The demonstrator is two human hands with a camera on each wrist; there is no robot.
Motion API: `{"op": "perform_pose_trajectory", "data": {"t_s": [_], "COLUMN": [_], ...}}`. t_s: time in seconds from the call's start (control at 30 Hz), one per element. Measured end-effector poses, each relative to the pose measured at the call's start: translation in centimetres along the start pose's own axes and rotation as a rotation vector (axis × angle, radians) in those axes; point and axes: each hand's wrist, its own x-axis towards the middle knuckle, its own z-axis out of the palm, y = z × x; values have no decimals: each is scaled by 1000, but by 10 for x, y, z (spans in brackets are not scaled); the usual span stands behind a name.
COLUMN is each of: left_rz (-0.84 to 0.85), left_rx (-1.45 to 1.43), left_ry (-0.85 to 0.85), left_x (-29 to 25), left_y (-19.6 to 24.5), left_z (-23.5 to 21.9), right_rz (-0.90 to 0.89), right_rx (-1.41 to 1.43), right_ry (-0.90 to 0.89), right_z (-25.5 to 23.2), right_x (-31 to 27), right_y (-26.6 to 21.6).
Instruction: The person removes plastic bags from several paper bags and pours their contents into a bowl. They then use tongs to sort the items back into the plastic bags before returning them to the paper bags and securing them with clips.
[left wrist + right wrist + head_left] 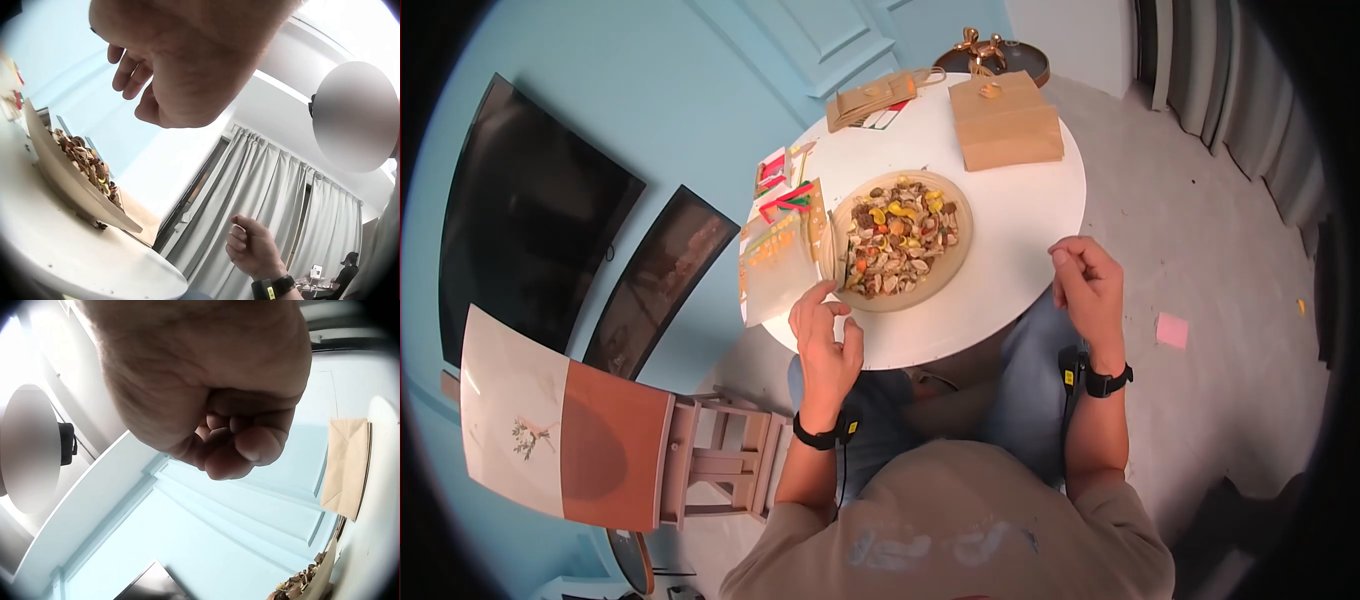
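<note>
A shallow round tan dish holds a heap of dried potpourri with brown, cream, yellow and orange pieces. At the dish's near left edge my left hand hovers, fingers loosely bent and nothing in them. My right hand is raised just off the table's right edge, its fingers curled loosely inward. Nothing shows inside that curl in the right wrist view. Left of the dish lies a translucent plastic sheet, with red and green strips beyond it.
An upright brown paper bag stands at the back right of the round white table, and a flat brown bag at the back left. A side table is on my left. A pink paper square lies on the floor.
</note>
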Motion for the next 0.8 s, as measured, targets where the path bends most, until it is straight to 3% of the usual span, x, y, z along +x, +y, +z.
{"op": "perform_pose_trajectory", "data": {"t_s": [0.27, 0.43, 0.67, 0.8], "left_rz": [3, 18, 37, -135], "left_rx": [26, -14, -88, -71], "left_ry": [18, 69, 233, 325], "left_x": [13, 25, 70, 92], "left_y": [28, 20, -27, -57], "left_z": [-5, -11, -16, -22], "right_rz": [-5, 44, 61, 12], "right_rx": [117, 59, -232, -431], "right_ry": [74, 24, -170, -254], "right_z": [-8, 10, 53, 80], "right_x": [6, 10, 26, 45], "right_y": [-6, -1, -10, -25]}}
